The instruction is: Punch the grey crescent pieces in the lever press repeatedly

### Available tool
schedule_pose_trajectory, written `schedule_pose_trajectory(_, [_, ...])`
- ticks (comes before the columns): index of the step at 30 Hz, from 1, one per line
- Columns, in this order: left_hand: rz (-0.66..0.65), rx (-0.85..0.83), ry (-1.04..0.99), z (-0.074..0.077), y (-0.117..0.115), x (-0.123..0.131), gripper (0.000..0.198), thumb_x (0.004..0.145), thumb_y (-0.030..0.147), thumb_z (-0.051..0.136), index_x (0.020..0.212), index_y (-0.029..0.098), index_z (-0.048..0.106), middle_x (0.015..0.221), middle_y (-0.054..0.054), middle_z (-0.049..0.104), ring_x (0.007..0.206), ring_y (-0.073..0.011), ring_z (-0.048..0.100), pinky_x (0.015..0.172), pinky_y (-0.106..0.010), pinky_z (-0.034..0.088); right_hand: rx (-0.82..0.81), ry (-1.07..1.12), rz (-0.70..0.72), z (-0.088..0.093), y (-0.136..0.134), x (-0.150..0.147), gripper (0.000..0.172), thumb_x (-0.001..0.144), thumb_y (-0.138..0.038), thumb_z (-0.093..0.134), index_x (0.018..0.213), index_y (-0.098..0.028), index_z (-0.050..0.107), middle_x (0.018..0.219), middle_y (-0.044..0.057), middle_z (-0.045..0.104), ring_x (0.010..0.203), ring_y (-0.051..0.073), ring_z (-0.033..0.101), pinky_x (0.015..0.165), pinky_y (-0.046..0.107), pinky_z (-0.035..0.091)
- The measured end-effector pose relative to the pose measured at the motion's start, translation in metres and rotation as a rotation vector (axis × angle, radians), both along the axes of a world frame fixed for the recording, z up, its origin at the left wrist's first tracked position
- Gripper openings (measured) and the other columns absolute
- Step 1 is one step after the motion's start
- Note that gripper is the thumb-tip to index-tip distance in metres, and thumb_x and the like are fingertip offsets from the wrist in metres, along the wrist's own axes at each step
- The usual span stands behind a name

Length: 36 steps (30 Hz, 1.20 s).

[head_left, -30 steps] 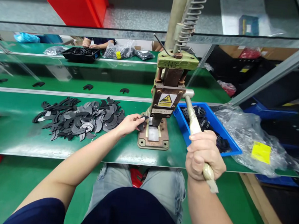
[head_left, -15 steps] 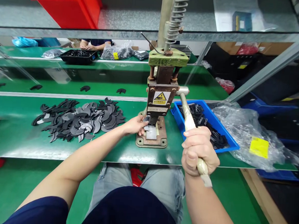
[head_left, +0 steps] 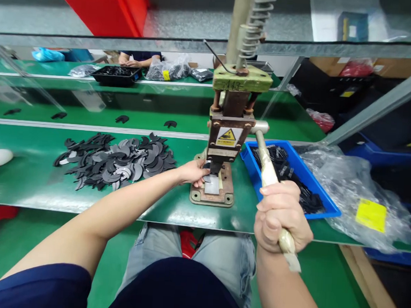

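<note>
1. Since a second ago, your left hand [head_left: 192,172] has moved in from beside the hand press [head_left: 223,141] to its base; the fingers now pinch a small dark part [head_left: 208,167] under the ram.
2. Your right hand [head_left: 281,215] stays wrapped tight around the lever handle [head_left: 267,169].
3. Step in hand looks like seating the part; pulling the lever calls for fingers clear first.
4. Loose crescent parts [head_left: 116,161] lie on the tabletop [head_left: 32,185], left of your left fingers; a blue tray [head_left: 327,210] sits just beyond your right.
</note>
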<state>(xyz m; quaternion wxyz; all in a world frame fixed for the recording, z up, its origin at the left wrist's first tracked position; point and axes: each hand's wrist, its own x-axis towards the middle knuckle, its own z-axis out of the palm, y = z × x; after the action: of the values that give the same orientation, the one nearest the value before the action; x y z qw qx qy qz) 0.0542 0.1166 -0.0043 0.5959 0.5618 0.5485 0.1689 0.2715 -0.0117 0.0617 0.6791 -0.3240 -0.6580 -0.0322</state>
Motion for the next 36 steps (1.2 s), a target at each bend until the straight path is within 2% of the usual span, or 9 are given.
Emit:
schedule_pose_trajectory(5, [-0.233, 0.163, -0.082, 0.003, 0.003, -0.019, 0.03, 0.097, 0.04, 0.068, 0.114, 0.017, 0.061, 0.075, -0.004, 0.073, 0.055, -0.0145, 0.069, 0.051, -0.022, 0.052, 0.059, 0.083, 0.057, 0.006, 0.002, -0.003, 0.038, 0.09, -0.034, 0.068, 0.056, -0.023, 0.056, 0.06, 0.001, 0.063, 0.071, 0.026, 0.069, 0.078, 0.052, 0.045])
schedule_pose_trajectory(7, [-0.309, 0.281, 0.067, 0.011, 0.02, -0.044, 0.03, 0.094, 0.045, 0.07, 0.108, 0.018, 0.068, 0.089, -0.007, 0.078, 0.068, -0.0163, 0.074, 0.06, -0.024, 0.056, 0.063, 0.097, 0.052, 0.006, 0.003, -0.003, 0.039, 0.089, -0.035, 0.069, 0.054, -0.023, 0.056, 0.058, 0.0, 0.061, 0.069, 0.026, 0.068, 0.076, 0.052, 0.045])
schedule_pose_trajectory(10, [-0.105, 0.494, 0.497, 0.027, 0.063, -0.099, 0.028, 0.093, 0.045, 0.069, 0.106, 0.02, 0.075, 0.103, -0.006, 0.081, 0.093, -0.0207, 0.076, 0.083, -0.028, 0.059, 0.097, 0.126, 0.046, 0.005, 0.007, -0.004, 0.042, 0.088, -0.035, 0.069, 0.051, -0.024, 0.054, 0.053, -0.001, 0.057, 0.064, 0.025, 0.066, 0.074, 0.051, 0.044])
schedule_pose_trajectory(13, [0.149, 0.525, 0.748, 0.037, 0.108, -0.159, 0.031, 0.097, 0.039, 0.06, 0.115, 0.017, 0.073, 0.126, -0.016, 0.076, 0.123, -0.0301, 0.069, 0.105, -0.038, 0.054, 0.134, 0.16, 0.037, 0.005, 0.01, -0.006, 0.044, 0.087, -0.036, 0.069, 0.049, -0.023, 0.051, 0.05, -0.001, 0.056, 0.06, 0.024, 0.064, 0.073, 0.05, 0.042])
schedule_pose_trajectory(18, [0.317, 0.375, 0.968, 0.024, 0.151, -0.217, 0.057, 0.092, 0.055, 0.062, 0.128, 0.011, 0.067, 0.139, -0.028, 0.067, 0.135, -0.043, 0.062, 0.111, -0.052, 0.049, 0.162, 0.168, 0.008, 0.007, 0.011, -0.01, 0.048, 0.089, -0.037, 0.069, 0.048, -0.023, 0.048, 0.05, -0.001, 0.056, 0.058, 0.024, 0.063, 0.075, 0.05, 0.042])
schedule_pose_trajectory(22, [0.329, 0.308, 0.992, 0.0, 0.162, -0.218, 0.076, 0.082, 0.067, 0.072, 0.134, 0.011, 0.064, 0.147, -0.03, 0.061, 0.139, -0.0482, 0.057, 0.114, -0.057, 0.046, 0.166, 0.152, -0.016, 0.007, 0.011, -0.008, 0.047, 0.088, -0.038, 0.069, 0.049, -0.023, 0.048, 0.049, -0.001, 0.055, 0.052, 0.023, 0.059, 0.068, 0.048, 0.042])
schedule_pose_trajectory(26, [0.357, 0.331, 0.929, -0.011, 0.166, -0.209, 0.08, 0.077, 0.056, 0.082, 0.14, 0.013, 0.057, 0.15, -0.03, 0.057, 0.141, -0.0448, 0.056, 0.114, -0.05, 0.046, 0.237, 0.137, -0.015, 0.001, 0.019, -0.001, 0.047, 0.083, -0.039, 0.069, 0.046, -0.025, 0.046, 0.045, -0.002, 0.052, 0.044, 0.024, 0.055, 0.06, 0.047, 0.038])
schedule_pose_trajectory(32, [0.423, 0.466, 0.702, 0.007, 0.162, -0.193, 0.046, 0.091, 0.033, 0.076, 0.129, 0.012, 0.06, 0.129, -0.025, 0.072, 0.128, -0.0361, 0.068, 0.106, -0.04, 0.051, 0.302, 0.121, 0.023, -0.005, 0.026, 0.002, 0.051, 0.084, -0.039, 0.069, 0.043, -0.024, 0.042, 0.044, -0.001, 0.051, 0.047, 0.025, 0.056, 0.064, 0.049, 0.039])
schedule_pose_trajectory(36, [0.405, 0.489, 0.463, 0.017, 0.132, -0.16, 0.024, 0.106, 0.04, 0.054, 0.11, 0.017, 0.061, 0.101, -0.011, 0.078, 0.087, -0.0204, 0.078, 0.084, -0.032, 0.061, 0.222, 0.152, 0.024, -0.001, 0.02, -0.005, 0.045, 0.086, -0.035, 0.066, 0.048, -0.023, 0.046, 0.049, -0.002, 0.054, 0.054, 0.023, 0.06, 0.071, 0.049, 0.039])
